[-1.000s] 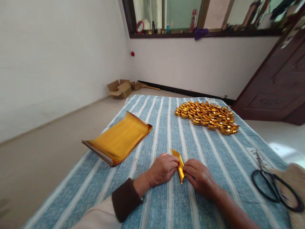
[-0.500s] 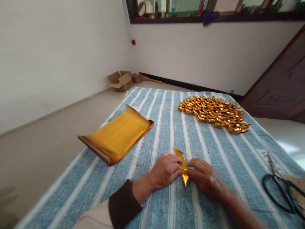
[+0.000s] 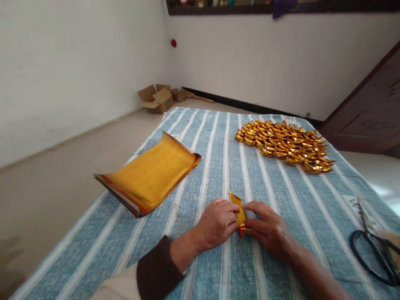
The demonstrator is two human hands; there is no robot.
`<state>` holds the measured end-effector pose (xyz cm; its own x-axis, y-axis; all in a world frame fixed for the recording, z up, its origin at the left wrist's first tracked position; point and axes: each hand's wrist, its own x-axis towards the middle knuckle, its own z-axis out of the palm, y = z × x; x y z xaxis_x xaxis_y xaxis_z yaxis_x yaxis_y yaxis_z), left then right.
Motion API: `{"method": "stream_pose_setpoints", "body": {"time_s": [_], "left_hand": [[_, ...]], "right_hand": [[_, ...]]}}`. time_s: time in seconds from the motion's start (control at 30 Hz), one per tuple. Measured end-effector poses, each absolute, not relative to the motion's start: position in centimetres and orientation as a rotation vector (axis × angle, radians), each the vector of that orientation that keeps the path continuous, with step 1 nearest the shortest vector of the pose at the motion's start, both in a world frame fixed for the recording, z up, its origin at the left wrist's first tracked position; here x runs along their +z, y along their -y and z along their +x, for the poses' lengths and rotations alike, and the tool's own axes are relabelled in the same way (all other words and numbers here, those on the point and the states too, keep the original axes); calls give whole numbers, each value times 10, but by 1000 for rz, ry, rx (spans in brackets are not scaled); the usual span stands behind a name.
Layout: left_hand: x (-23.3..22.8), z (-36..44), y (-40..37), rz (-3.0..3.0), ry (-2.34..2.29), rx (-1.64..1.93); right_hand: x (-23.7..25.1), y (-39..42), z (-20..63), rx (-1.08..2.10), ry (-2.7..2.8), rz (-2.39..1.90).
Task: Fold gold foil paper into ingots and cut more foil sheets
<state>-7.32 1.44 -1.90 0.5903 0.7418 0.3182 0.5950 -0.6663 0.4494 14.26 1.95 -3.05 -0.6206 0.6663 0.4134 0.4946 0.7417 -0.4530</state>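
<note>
A small folded piece of gold foil paper point(image 3: 241, 216) lies between my hands on the striped blue cloth point(image 3: 212, 175). Its far end comes to a point; the near end is creased and partly behind my fingers. From the left, my left hand point(image 3: 217, 223) pinches the paper's edge, fingertips pressed on it. My right hand point(image 3: 270, 229) grips the near right side with thumb and fingers. Left of them rests a stack of gold foil sheets point(image 3: 150, 171) with curled edges. Many folded gold paper ingots point(image 3: 284, 143) stand in rows at the far right.
Black-handled scissors point(image 3: 371, 246) lie at the right edge beside a brownish item that is cut off by the frame. Beyond the cloth, an open cardboard box point(image 3: 156, 100) sits on the floor by the wall. A dark wooden door point(image 3: 368, 112) stands at right.
The near tip of the folded gold paper, which stuck out flat, now looks shorter and bent between my fingers. My view has tipped down slightly. Both hands keep their hold.
</note>
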Motion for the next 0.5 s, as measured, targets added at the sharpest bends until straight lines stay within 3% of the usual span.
{"method": "stream_pose_setpoints", "body": {"time_s": [0.5], "left_hand": [[-22,-75,-17,2429,-1080,759]], "right_hand": [[-41,-16,131,499,2148,-1037]]}}
